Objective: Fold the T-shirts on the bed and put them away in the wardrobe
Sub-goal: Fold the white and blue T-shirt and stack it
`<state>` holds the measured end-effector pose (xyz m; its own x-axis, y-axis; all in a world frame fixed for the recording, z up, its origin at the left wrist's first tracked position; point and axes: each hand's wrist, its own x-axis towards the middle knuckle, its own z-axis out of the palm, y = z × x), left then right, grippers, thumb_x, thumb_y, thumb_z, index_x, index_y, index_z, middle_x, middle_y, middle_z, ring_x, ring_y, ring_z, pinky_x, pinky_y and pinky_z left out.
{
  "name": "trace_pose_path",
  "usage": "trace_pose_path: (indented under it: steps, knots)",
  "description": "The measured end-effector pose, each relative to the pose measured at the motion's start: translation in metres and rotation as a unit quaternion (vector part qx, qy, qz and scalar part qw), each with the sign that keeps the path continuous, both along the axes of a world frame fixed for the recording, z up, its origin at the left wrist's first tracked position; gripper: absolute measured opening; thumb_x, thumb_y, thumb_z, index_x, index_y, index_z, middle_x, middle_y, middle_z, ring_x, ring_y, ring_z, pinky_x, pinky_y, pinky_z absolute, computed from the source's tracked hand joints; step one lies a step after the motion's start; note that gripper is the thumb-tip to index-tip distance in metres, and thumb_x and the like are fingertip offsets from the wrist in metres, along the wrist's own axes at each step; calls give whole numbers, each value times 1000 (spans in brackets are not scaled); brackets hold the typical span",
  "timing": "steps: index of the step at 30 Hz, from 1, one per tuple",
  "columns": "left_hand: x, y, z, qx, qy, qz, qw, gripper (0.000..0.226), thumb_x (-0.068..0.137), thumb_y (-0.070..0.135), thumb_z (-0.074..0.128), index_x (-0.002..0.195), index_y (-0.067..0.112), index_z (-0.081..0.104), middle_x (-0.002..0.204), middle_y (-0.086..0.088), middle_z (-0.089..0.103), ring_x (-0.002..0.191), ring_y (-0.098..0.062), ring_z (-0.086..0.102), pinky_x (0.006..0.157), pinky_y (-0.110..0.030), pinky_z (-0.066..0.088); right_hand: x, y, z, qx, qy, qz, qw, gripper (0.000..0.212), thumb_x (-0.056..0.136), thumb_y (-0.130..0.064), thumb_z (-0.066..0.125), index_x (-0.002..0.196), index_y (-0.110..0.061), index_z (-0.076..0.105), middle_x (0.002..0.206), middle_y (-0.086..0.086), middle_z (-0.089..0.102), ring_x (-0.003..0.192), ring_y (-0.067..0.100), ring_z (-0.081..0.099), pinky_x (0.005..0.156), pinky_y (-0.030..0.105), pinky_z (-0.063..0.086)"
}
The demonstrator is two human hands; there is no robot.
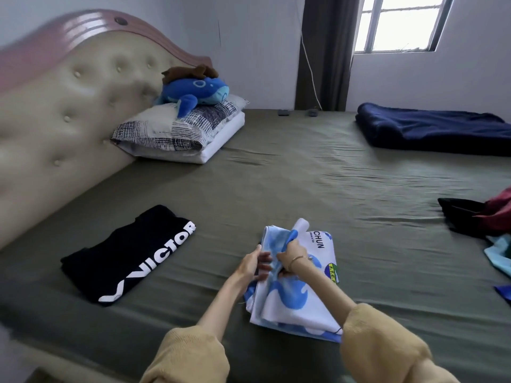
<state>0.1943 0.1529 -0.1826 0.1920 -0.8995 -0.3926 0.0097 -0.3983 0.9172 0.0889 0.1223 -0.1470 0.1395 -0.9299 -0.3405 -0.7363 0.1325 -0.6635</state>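
A white and blue patterned T-shirt (290,299) lies partly folded on the olive bed sheet (331,183) in front of me. My right hand (291,254) grips a bunched fold of it near its top edge. My left hand (254,264) holds the cloth just to the left, fingers pinching the same fold. A black T-shirt with white "VICTOR" lettering (130,252) lies folded flat to the left, apart from both hands.
Unfolded clothes in black, red and light blue (481,219) lie at the right edge. A folded navy blanket (434,128) is at the far right. Pillows with a blue plush toy (190,92) rest against the padded headboard (63,111).
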Motion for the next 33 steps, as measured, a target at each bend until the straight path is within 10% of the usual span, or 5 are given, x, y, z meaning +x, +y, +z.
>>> trace_pose_path:
  steps: [10, 20, 33]
  knots:
    - [8, -12, -13, -19, -19, -1, 1000, 28, 94, 17, 55, 66, 16, 56, 59, 2, 53, 56, -10, 45, 48, -17, 37, 16, 3, -24, 28, -58, 22, 998, 18, 90, -19, 43, 102, -8, 49, 105, 24, 65, 102, 39, 61, 88, 44, 49]
    - [-8, -14, -17, 4, -341, 31, 939, 24, 91, 16, 50, 107, -1, 57, 119, -18, 49, 110, -33, 50, 92, -32, 41, -62, -9, -21, -45, 38, -212, 976, 54, 83, -18, 60, 130, -2, 38, 135, 19, 39, 129, 32, 33, 96, 38, 38]
    - [-7, -28, 19, 10, 26, 74, 997, 30, 93, 7, 55, 114, -15, 57, 89, -17, 65, 57, -17, 63, 49, -23, 52, -83, -29, 2, 69, -326, -234, 913, 20, 89, -11, 62, 105, 0, 59, 69, 9, 58, 55, 22, 53, 36, 19, 44]
